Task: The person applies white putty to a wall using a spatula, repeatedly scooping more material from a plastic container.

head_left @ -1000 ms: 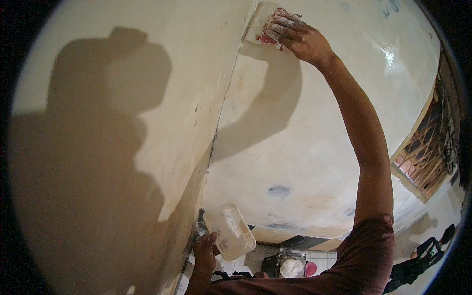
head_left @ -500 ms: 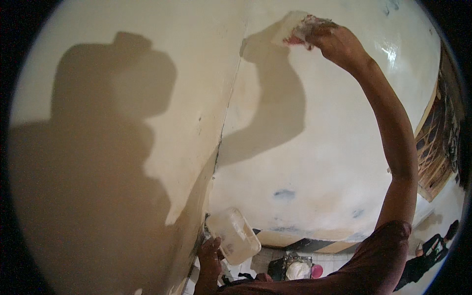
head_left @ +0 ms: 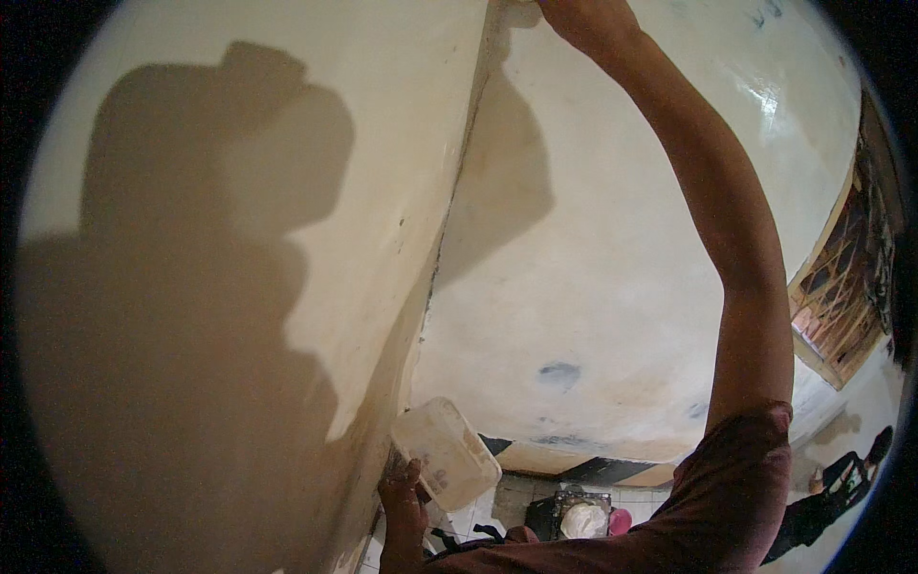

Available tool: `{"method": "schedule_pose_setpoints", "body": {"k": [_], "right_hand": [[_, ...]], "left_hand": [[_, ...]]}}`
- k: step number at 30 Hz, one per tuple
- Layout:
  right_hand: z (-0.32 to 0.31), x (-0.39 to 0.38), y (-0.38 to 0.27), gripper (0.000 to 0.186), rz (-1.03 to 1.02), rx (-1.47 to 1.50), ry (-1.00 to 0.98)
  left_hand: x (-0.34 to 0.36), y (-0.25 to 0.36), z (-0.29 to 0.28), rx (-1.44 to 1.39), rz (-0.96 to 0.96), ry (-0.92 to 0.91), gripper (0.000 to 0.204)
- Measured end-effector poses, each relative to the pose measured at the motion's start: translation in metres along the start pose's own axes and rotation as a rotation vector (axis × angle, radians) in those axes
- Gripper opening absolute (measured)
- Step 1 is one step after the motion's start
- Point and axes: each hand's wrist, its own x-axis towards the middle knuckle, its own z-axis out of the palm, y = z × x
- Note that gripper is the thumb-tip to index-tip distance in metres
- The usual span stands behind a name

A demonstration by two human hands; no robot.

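My left hand point(head_left: 406, 493) is low by the wall corner, closed on the rim of a pale, translucent rectangular plastic tub point(head_left: 445, 450). The tub is tilted, with whitish smears inside. High up beside the corner, my right hand point(head_left: 591, 27) reaches to the painted wall point(head_left: 593, 239). The upper edge of the picture cuts off its fingers; only a sliver of something pale shows by them. The earlier frame shows this hand closed on a wet whitish-and-red rag. Grey smudges mark the wall's lower part.
A cracked corner seam point(head_left: 445, 225) separates the left wall point(head_left: 402, 124) from the right one. Below are a black-and-yellow striped band point(head_left: 602, 470), a dark crate point(head_left: 547, 517) with a white bundle point(head_left: 584, 521), and a pink round thing point(head_left: 620, 521). A lattice window point(head_left: 841, 292) and a dark-clothed person point(head_left: 822, 512) are at right.
My right hand has moved up and left toward the corner, and the rag has gone out of view. The tub in my left hand has shifted slightly left and up.
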Motion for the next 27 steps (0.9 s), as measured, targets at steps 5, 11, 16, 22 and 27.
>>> {"method": "schedule_pose_setpoints", "body": {"k": [5,11,16,22,27], "right_hand": [[0.04,-0.047,-0.036,0.021,-0.043,0.135,0.069],[-0.002,-0.201,-0.196,0.047,-0.313,0.409,-0.197],[-0.044,-0.172,-0.119,0.041,-0.075,0.507,-0.062],[-0.006,-0.052,-0.013,0.015,0.126,0.241,0.476],[0.008,-0.023,0.005,0.014,0.14,0.265,0.188]], "left_hand": [[0.008,-0.011,-0.004,0.04,0.01,-0.023,0.033],[0.008,-0.021,-0.003,0.018,-0.032,-0.124,0.04],[-0.003,-0.006,0.014,0.001,-0.06,-0.133,0.036],[0.003,-0.012,0.014,0.009,-0.102,-0.133,0.035],[-0.006,-0.005,0.024,-0.016,-0.079,-0.14,0.034]]}}
